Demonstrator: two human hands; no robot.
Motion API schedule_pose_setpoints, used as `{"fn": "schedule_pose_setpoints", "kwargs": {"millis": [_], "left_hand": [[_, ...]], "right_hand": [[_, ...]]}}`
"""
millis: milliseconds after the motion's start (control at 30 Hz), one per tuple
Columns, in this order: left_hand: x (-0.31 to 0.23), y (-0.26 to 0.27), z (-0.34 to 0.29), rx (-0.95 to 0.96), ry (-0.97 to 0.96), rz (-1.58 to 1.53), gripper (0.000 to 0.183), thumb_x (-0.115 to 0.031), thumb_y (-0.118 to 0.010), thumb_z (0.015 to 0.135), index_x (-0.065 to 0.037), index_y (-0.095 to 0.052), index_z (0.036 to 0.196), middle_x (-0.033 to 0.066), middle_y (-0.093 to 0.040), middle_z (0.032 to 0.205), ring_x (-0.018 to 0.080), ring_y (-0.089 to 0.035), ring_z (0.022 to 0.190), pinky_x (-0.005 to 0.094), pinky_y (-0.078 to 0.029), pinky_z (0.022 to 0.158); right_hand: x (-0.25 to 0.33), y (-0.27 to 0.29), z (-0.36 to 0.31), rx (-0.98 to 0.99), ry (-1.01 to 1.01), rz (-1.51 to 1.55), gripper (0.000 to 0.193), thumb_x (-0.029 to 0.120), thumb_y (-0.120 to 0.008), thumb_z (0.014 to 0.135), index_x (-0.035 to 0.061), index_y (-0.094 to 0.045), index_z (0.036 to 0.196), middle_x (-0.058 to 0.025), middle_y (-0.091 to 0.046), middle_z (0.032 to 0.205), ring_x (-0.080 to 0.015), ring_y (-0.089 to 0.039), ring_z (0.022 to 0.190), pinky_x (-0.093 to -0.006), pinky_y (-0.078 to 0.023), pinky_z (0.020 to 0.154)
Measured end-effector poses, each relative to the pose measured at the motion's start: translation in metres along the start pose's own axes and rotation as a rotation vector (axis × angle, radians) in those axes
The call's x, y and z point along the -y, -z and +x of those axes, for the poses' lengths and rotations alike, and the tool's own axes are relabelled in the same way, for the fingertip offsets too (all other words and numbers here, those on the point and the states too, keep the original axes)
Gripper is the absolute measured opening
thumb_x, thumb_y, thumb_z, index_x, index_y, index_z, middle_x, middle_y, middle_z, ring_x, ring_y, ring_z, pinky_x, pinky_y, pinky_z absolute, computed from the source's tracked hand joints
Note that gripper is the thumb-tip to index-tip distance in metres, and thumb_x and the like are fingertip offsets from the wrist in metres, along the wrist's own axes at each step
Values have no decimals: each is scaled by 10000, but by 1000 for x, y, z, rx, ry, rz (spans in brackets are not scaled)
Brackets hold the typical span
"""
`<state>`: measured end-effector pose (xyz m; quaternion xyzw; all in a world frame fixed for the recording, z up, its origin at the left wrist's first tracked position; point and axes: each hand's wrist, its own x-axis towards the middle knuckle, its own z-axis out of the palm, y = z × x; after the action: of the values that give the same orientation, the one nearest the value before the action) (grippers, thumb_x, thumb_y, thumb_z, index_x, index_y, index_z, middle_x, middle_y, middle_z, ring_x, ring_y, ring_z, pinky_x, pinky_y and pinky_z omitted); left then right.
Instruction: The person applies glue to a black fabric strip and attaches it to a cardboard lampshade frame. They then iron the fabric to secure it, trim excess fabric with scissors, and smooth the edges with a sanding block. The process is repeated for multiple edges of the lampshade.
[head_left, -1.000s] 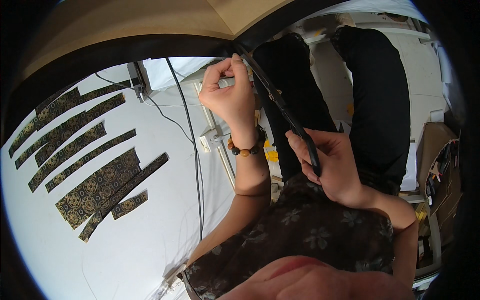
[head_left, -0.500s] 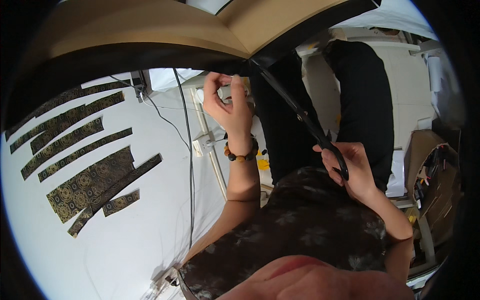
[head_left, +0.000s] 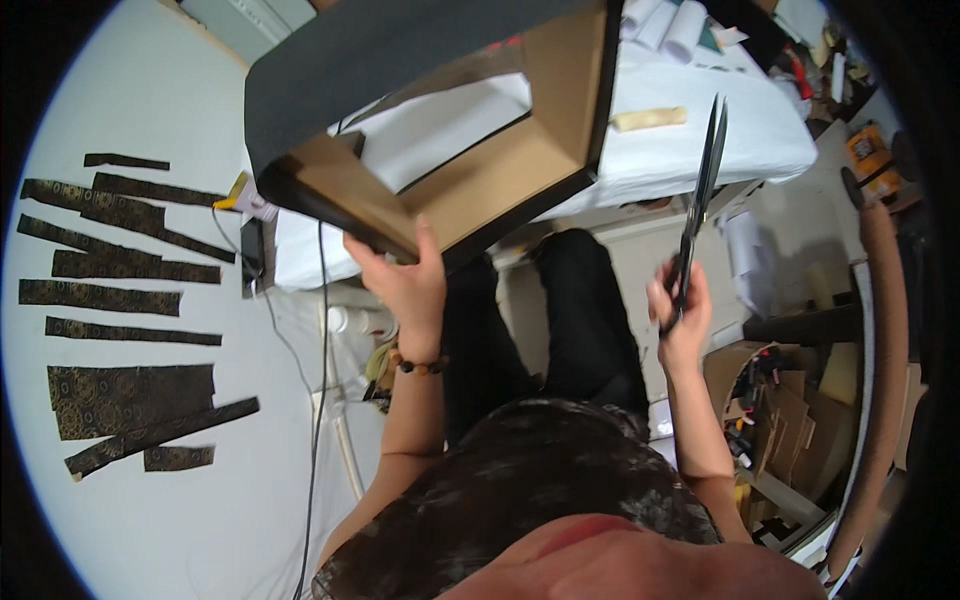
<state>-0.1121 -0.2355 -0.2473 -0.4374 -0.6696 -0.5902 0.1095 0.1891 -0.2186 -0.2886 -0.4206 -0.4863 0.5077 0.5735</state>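
Note:
My left hand [head_left: 405, 290] grips the near-left corner of an open box frame [head_left: 505, 190], black outside and tan cardboard inside. The thumb lies over the wall's edge; the other fingers are partly hidden along its outer side. The frame is tilted, with a large opening through its middle. Off to the right, clear of the frame, my right hand [head_left: 688, 310] is wrapped round the handles of long black scissors [head_left: 700, 185]. Their blades point away from me, with the tips slightly apart.
Black-and-gold patterned strips [head_left: 130, 400] lie on the white surface at left. A black cable [head_left: 318, 400] runs beside my left arm. White paper rolls [head_left: 680, 35] and a small beige roll [head_left: 650, 119] rest on the white-covered table [head_left: 740, 150]. Cardboard pieces [head_left: 790, 425] stand at right.
The scissors have swung away from the frame's corner and now point up at right. My left hand has gone from curled fingers under the edge to gripping the corner. The view has shifted.

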Motion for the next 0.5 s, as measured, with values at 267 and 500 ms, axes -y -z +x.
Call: {"fn": "schedule_pose_setpoints", "kwargs": {"millis": [267, 500], "left_hand": [[-13, -15, 5, 52, 16, -141, 587, -61, -690, 898, 88, -399, 1385, 215, -638, 1192, 270, -639, 1057, 349, -490, 923], [-2, -10, 14, 41, -22, -241, 522, -94, -727, 878, 99, -453, 1279, 195, -677, 1051, 225, -664, 911, 340, -519, 826]], "right_hand": [[30, -30, 187, -6, 262, 67, 210, 123, -673, 958, 39, -501, 1044, -145, -712, 1069, -187, -694, 1001, -256, -540, 749], [10, -63, 208, 127, 139, 57, 263, 145, -712, 930, 49, -504, 1060, -56, -655, 932, -132, -642, 860, -279, -523, 801]]}}
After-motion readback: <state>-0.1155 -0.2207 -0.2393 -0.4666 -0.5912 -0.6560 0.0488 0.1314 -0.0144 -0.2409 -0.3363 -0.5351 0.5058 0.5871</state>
